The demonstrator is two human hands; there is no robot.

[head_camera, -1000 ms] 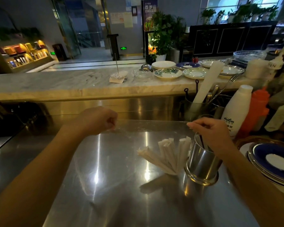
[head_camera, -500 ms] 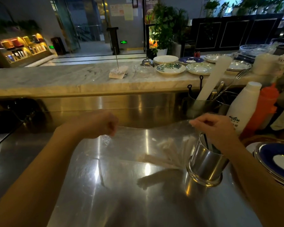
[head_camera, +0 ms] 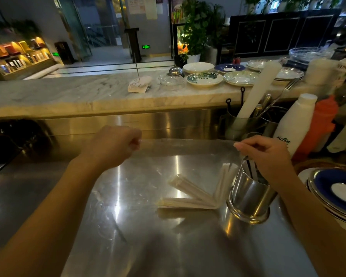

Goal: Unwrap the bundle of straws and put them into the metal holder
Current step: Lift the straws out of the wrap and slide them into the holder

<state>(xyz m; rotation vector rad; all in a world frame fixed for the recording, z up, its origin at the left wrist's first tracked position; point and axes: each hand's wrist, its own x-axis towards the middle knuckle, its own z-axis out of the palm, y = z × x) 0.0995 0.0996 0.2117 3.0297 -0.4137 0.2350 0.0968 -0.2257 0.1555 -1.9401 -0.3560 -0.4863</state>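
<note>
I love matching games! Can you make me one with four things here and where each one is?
Things:
1 white straws
2 holder
3 white bottle
4 leaf plate

Places:
A on the marble ledge
B lying on the steel counter
C standing under the right hand
D beside the orange bottle

Pairs: 1-B, 2-C, 3-D, 4-A.

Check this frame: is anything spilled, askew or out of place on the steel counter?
The paper-wrapped straws lie fanned loose on the steel counter beside the metal holder, not in it. The left hand and right hand hold the clear wrapper stretched above them. Nothing looks damaged.
</note>
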